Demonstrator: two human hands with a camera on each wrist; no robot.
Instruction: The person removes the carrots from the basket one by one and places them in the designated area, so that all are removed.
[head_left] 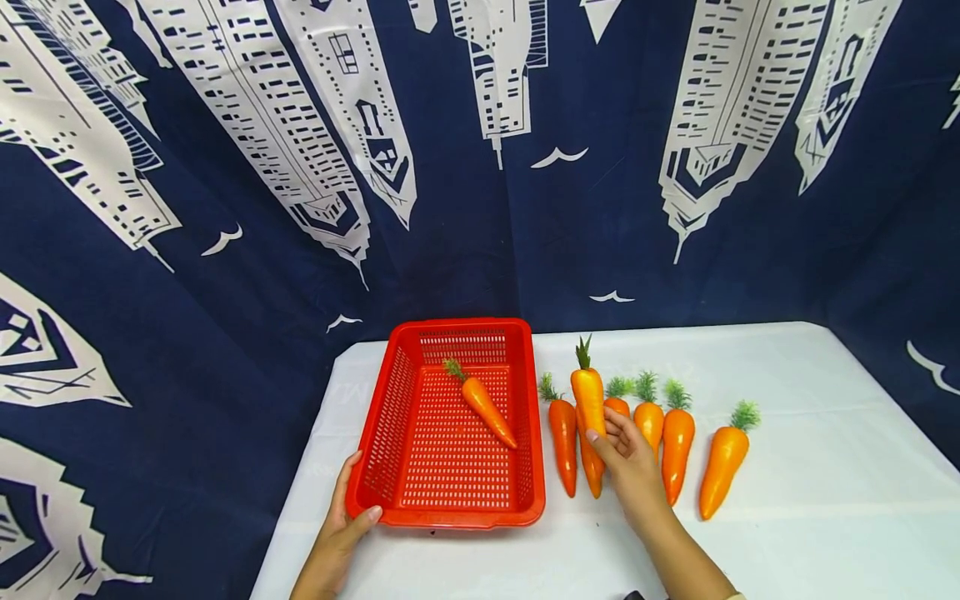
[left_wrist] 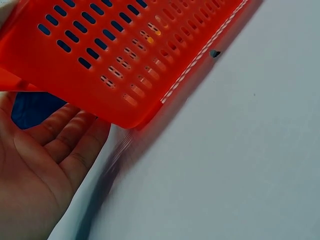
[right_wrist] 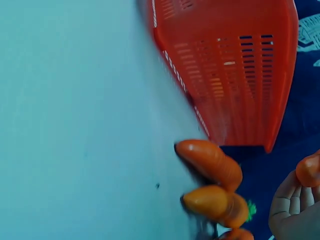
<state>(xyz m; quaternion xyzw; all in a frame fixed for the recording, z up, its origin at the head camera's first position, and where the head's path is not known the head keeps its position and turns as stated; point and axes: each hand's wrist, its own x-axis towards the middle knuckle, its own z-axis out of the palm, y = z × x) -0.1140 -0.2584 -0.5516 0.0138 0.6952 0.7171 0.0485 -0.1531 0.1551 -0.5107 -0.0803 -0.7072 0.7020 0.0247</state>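
Note:
My left hand [head_left: 337,533] grips the near left corner of a red plastic basket [head_left: 536,433], thumb over the rim. In the left wrist view, the fingers [left_wrist: 82,145] lie against the outside of that corner. One toy carrot [head_left: 487,410] with a green top lies inside the basket. Right of the basket, my right hand [head_left: 633,467] pinches an orange toy carrot [head_left: 587,390] between thumb and fingers, its leafy end pointing away from me. Below the held one, another carrot [head_left: 592,477] lies on the table. In the right wrist view, the held carrot [right_wrist: 309,171] shows only partly.
A reddish carrot [head_left: 562,446] lies beside the basket's right wall. More carrots stretch rightward, among them a deep orange one [head_left: 677,454] and a separate one [head_left: 725,467] at the far right. All rest on a white-covered table [head_left: 825,467], backed by a dark blue printed cloth [head_left: 465,242].

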